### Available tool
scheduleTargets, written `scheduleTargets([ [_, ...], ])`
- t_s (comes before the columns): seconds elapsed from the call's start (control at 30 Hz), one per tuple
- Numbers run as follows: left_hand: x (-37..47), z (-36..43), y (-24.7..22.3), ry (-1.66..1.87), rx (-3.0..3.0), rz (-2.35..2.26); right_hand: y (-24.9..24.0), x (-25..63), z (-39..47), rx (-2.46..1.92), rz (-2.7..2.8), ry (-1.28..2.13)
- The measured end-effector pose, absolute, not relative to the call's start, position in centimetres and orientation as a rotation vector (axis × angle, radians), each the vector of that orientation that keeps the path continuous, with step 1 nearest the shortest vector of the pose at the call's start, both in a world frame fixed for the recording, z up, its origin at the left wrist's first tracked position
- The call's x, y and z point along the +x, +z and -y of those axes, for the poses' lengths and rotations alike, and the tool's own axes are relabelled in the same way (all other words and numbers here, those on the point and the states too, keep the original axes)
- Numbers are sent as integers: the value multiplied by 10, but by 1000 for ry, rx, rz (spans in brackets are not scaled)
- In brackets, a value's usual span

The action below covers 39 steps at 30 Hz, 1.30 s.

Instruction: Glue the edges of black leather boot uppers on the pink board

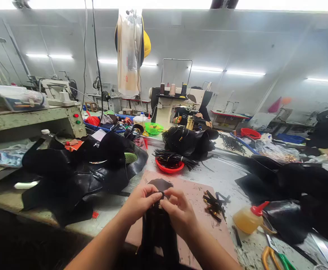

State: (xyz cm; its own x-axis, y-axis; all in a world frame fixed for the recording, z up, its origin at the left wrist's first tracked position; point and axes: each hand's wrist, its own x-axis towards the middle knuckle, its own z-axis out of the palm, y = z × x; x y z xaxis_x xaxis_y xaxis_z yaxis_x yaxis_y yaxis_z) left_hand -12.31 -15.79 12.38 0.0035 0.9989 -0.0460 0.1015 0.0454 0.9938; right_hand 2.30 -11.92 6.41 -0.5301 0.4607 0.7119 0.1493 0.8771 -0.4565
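Over a pink board, both of my hands come together at the top of a black leather piece. My left hand pinches its upper edge between thumb and fingers. Close beside it, my right hand is closed on the same edge, fingers bent. The small part between the fingertips is mostly hidden. The leather piece hangs toward me and lies partly on the board. To the right, short black straps with gold-coloured metal parts lie in a small heap.
A red bowl holds bundled black strips. Black leather pieces pile up at left and right. A glue bottle with red cap and scissors lie at front right. Behind, a person sits at a sewing machine.
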Motion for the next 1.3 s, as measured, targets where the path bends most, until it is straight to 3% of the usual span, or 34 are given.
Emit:
scheduleTargets([
  [0.2,-119,162,127,1142,1335,-1354,76,29,121,-274,1942,9],
  [0.73,-117,181,139,1116,1482,-1445,89,33,133,-376,1995,341],
  [1.17,-116,188,144,1056,1529,-1459,103,31,131,43,1868,-156],
  [1.3,-116,191,142,1118,1572,-1425,105,33,128,90,1907,-168],
])
